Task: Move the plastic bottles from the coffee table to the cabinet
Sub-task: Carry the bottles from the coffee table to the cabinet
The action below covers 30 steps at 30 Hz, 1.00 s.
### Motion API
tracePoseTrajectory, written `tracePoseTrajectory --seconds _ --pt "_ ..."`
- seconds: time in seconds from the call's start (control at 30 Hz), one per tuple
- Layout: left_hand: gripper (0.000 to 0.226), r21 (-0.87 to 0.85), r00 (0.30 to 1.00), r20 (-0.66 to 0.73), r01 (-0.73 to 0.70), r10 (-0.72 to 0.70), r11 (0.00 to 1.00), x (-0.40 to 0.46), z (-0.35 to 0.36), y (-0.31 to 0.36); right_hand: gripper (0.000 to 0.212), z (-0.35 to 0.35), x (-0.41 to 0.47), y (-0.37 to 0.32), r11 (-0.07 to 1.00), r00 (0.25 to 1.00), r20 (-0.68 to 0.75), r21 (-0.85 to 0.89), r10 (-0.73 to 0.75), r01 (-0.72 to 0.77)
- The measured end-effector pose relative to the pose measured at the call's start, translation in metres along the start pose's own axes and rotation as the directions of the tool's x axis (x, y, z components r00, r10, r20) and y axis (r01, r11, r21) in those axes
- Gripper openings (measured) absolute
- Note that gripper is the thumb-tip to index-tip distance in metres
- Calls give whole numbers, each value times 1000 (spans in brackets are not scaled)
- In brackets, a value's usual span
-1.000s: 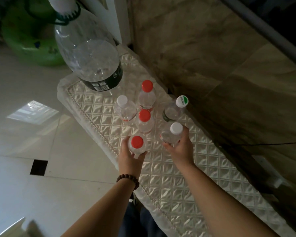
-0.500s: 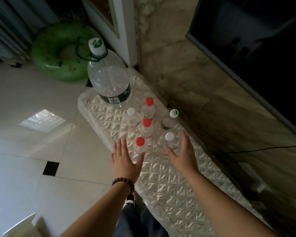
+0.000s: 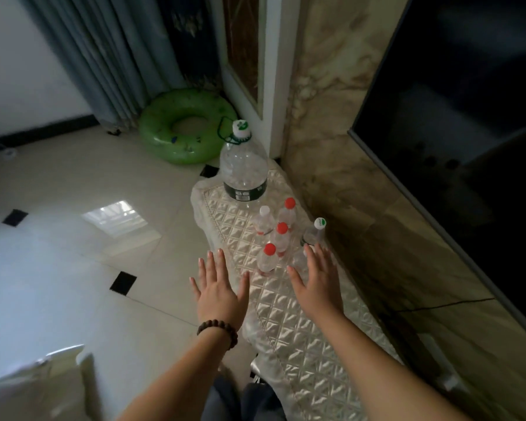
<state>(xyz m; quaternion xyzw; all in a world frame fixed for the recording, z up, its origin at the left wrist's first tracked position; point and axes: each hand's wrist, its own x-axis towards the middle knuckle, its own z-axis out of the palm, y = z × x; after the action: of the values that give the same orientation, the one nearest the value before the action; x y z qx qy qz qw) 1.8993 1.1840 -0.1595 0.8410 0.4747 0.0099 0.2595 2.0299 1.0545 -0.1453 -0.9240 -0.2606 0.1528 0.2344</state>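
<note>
Several small clear plastic bottles stand upright in a cluster on the quilted cabinet top (image 3: 298,323). The nearest has a red cap (image 3: 268,258); behind it stand another red-capped one (image 3: 281,237), a third red-capped one (image 3: 288,211), a white-capped one (image 3: 264,220) and a green-and-white-capped one (image 3: 315,230). One more small bottle (image 3: 298,259) is partly hidden behind my right hand. A large clear jug (image 3: 244,171) stands at the far end. My left hand (image 3: 217,291) hovers with fingers spread, holding nothing. My right hand (image 3: 318,282) is likewise spread and empty, just in front of the cluster.
A marble wall (image 3: 346,165) and a dark TV screen (image 3: 462,141) border the cabinet on the right. A green swim ring (image 3: 186,129) lies on the tiled floor (image 3: 73,238) by the grey curtains (image 3: 104,62). A pale object (image 3: 40,387) sits at the lower left.
Both hands let go of the two nearest bottles, opened and drew back from the cluster. The view has pulled away and lifted, showing more of the room.
</note>
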Motion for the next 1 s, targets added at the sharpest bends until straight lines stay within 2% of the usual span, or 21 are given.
tracePoseTrajectory --seconds 0.2,0.37,0.5,0.7,0.83,1.0 --pt "72 -31 967 -133 216 -218 976 -25 -36 -54 64 30 -9 -58 981 974 119 0 -193 195" --pt "72 -94 872 -245 413 -423 906 -63 -70 -117 62 64 -31 -123 915 885 264 -23 -384 404" --pt "71 -190 755 -336 530 -562 826 -112 -93 -165 63 93 -66 -174 827 770 357 11 -529 562" --pt "71 -338 559 -428 630 -710 699 -215 -113 -238 61 128 -157 -224 704 611 463 39 -642 710" --pt "72 -399 448 -433 682 -782 612 -307 -114 -281 59 152 -244 -233 640 519 509 84 -687 764" --pt "71 -461 255 -418 767 -872 445 -430 -101 -323 57 179 -361 -226 525 354 590 142 -725 839"
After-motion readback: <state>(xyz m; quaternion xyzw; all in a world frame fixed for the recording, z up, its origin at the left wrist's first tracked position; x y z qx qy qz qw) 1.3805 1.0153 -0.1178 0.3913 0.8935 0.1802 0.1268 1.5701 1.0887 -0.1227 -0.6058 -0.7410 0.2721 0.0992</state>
